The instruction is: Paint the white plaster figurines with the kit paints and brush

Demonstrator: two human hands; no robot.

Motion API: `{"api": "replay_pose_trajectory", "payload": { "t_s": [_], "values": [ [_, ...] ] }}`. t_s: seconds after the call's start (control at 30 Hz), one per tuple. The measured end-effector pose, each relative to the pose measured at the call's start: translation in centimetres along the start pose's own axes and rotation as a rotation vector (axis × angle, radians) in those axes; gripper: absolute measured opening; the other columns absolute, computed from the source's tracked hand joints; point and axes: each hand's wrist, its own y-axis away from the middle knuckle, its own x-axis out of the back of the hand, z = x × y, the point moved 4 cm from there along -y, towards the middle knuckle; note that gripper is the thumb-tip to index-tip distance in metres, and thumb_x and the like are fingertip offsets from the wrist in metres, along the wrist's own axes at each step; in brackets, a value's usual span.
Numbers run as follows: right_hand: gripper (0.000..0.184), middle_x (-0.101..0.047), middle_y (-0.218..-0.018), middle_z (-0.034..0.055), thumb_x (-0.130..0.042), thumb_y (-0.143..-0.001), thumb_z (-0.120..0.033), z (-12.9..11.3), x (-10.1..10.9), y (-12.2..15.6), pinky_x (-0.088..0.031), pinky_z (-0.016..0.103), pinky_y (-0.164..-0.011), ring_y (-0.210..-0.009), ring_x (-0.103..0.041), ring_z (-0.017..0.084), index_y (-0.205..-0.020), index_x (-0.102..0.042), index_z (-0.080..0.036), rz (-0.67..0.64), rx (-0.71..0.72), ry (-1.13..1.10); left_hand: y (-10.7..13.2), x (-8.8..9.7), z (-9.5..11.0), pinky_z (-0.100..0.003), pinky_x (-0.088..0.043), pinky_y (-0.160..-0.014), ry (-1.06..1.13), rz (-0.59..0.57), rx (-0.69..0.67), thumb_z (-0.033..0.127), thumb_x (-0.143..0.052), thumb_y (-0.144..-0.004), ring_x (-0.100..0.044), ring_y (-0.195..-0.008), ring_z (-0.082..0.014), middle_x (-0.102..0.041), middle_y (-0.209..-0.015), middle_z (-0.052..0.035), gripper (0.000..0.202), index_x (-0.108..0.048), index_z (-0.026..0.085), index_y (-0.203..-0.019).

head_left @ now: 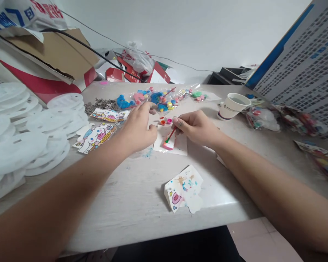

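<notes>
My right hand pinches a thin paintbrush with a red handle and a green part near its tip. The tip points down at a small white piece with a pink edge, which lies on a square of white paper. My left hand hovers left of the paper, thumb and fingers apart, with nothing visible in it. Between the hands are small paint pots, one orange-red and one pink. Nearer me lies a paint-stained paper cutout.
A paper cup of water stands at the right. White discs are stacked at the left, beside cartoon cutouts. Bags of colourful pieces lie at the back, with more plastic packets on the right.
</notes>
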Motion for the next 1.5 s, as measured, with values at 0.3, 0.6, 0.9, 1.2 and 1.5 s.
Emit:
{"api": "replay_pose_trajectory", "payload": {
  "t_s": [0.3,0.6,0.9,1.2,1.5],
  "values": [
    [0.049,-0.059,-0.058,0.0026,-0.052,-0.095,-0.054,0.3,1.2,-0.2,-0.031,0.03,-0.051,-0.052,-0.041,0.01,-0.066,-0.065,-0.017,0.079,0.001,0.194,0.0,-0.8,-0.2,-0.039,-0.048,-0.098,-0.024,-0.022,0.024,0.011,-0.056,-0.074,-0.057,-0.113,-0.0263,-0.061,-0.126,-0.0049,0.057,-0.05,0.026,-0.129],
    [0.058,-0.059,-0.054,0.0031,-0.051,-0.092,-0.064,-0.7,1.7,0.4,-0.027,0.028,-0.046,-0.046,-0.037,0.008,-0.063,-0.065,-0.015,0.187,-0.008,0.129,0.4,-0.8,0.7,-0.042,-0.048,-0.097,-0.002,-0.032,0.02,0.013,-0.058,-0.073,-0.056,-0.109,-0.026,-0.057,-0.119,-0.0073,0.055,-0.051,0.021,-0.127],
    [0.056,-0.042,-0.035,-0.0002,-0.057,-0.092,-0.048,0.6,1.7,0.0,-0.023,0.028,-0.043,-0.039,-0.032,0.008,-0.045,-0.054,-0.017,0.389,-0.144,0.282,0.5,-0.9,0.9,-0.039,-0.047,-0.098,-0.004,-0.043,0.033,0.014,-0.057,-0.072,-0.057,-0.105,-0.0242,-0.056,-0.118,-0.0057,0.054,-0.05,0.023,-0.125],
    [0.056,-0.04,-0.037,-0.0012,-0.057,-0.093,-0.045,0.5,0.8,-0.3,-0.022,0.03,-0.047,-0.042,-0.03,0.009,-0.044,-0.051,-0.018,0.336,-0.104,0.348,0.4,-0.8,1.0,-0.04,-0.048,-0.098,0.01,-0.035,0.016,0.011,-0.056,-0.072,-0.057,-0.106,-0.0249,-0.057,-0.115,-0.0072,0.052,-0.051,0.021,-0.123],
    [0.057,-0.06,-0.057,0.0025,-0.049,-0.093,-0.061,-0.2,-0.1,-0.3,-0.029,0.027,-0.052,-0.052,-0.043,0.01,-0.063,-0.062,-0.015,0.175,0.058,0.177,0.3,-0.8,0.8,-0.04,-0.05,-0.093,0.022,-0.047,0.028,0.011,-0.055,-0.073,-0.057,-0.101,-0.0241,-0.056,-0.111,-0.0076,0.053,-0.051,0.018,-0.125]
  ]
}}
